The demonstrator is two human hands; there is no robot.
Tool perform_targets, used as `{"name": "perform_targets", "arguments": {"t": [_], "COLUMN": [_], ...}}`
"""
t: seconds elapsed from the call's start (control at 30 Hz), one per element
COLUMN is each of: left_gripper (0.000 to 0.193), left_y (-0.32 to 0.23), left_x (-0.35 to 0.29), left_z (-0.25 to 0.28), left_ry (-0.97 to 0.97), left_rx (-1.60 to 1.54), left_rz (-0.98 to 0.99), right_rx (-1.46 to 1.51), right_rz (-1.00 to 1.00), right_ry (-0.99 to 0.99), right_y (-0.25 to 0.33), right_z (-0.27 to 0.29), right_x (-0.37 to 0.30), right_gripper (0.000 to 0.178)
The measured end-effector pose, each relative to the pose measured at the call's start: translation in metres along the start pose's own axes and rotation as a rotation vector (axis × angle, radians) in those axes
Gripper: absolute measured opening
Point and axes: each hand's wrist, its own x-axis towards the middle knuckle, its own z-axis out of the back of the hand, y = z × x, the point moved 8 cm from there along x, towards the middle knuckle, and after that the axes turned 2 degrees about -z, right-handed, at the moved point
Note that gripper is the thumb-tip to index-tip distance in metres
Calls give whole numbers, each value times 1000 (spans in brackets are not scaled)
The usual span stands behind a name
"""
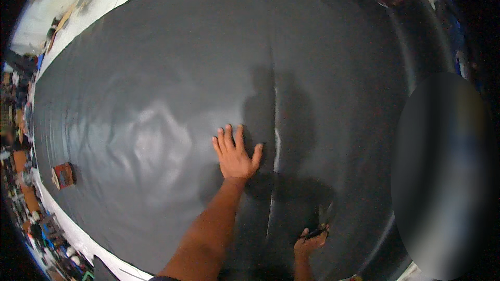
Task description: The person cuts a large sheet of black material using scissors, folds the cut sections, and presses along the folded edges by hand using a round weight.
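Observation:
A wide dark grey sheet (166,57), smooth and slightly shiny like vinyl, spreads across most of the view. A raised crease or seam (276,125) runs through it from far to near. My left hand (236,156) lies flat on the sheet just left of this line, its fingers spread. At the near right, my right hand (310,242) is closed round the dark handles of what look like scissors (323,213). Their blades point away from me, over the sheet. Whether the blades touch the material I cannot tell.
A small red-brown box (63,176) rests on the sheet's left part. White surface (57,203) shows along the sheet's edge. Many mixed items (39,218) crowd the left rim. At the right, the sheet bends in folds (403,41), and a blurred grey shape (445,177) covers part of the view.

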Motion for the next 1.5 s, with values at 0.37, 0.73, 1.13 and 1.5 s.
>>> {"name": "perform_targets", "arguments": {"t": [0.37, 0.73, 1.13, 1.5], "left_gripper": [65, 48, 65, 59], "left_y": [18, 59, 114, 101], "left_x": [-9, -547, -688, -680], "left_z": [77, 197, 268, 329], "left_ry": [-94, 490, 307, 359], "left_rx": [-230, -136, -183, -204], "left_rz": [-189, -451, -260, -349], "right_rx": [184, 387, 205, -42], "right_rz": [23, -68, -645, -496], "right_ry": [-261, 19, 158, 443], "right_y": [20, -100, -422, -458], "right_z": [11, 103, 72, -16], "right_x": [1, -141, -538, -575], "right_gripper": [73, 59, 44, 47]}}
